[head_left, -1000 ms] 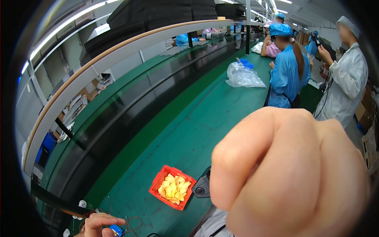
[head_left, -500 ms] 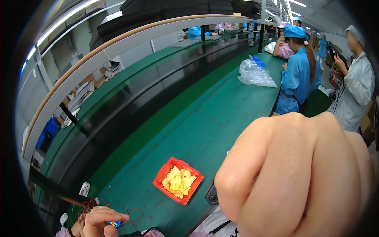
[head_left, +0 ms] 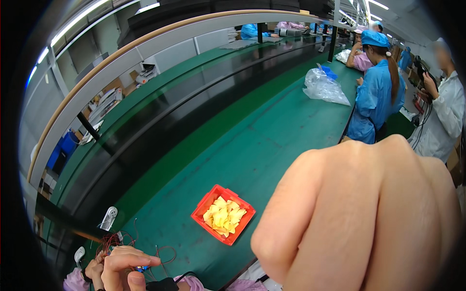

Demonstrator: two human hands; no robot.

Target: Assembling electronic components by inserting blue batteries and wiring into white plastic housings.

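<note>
Very close on the right, my right hand (head_left: 359, 213) is curled into a fist. It fills much of the lower right, and whatever its fingers hold is hidden. Low at the left edge of the table, my left hand (head_left: 127, 266) has its index finger stretched to the right and its thumb apart below. Beside it lie thin red wires (head_left: 115, 238) and a small blue piece (head_left: 141, 268), partly covered by the fingers. Another hand (head_left: 95, 269), with a dark wristband and pink sleeve, is just behind; whose it is I cannot tell. Between the hands, a red bin (head_left: 199, 213) holds yellow pieces (head_left: 224, 217).
A green table (head_left: 233, 165) runs away to the far right, beside a dark conveyor belt (head_left: 160, 128). Clear plastic bags (head_left: 324, 87) lie farther along it. A worker in blue (head_left: 371, 97) stands at its edge; another in white (head_left: 444, 116) holds black cables. A shelf rail (head_left: 97, 77) arches overhead.
The view has turned slightly, so the background sits farther right. My right fist is a little farther left and hides the small black camera seen beside it earlier. My left hand keeps nearly the same pose.
</note>
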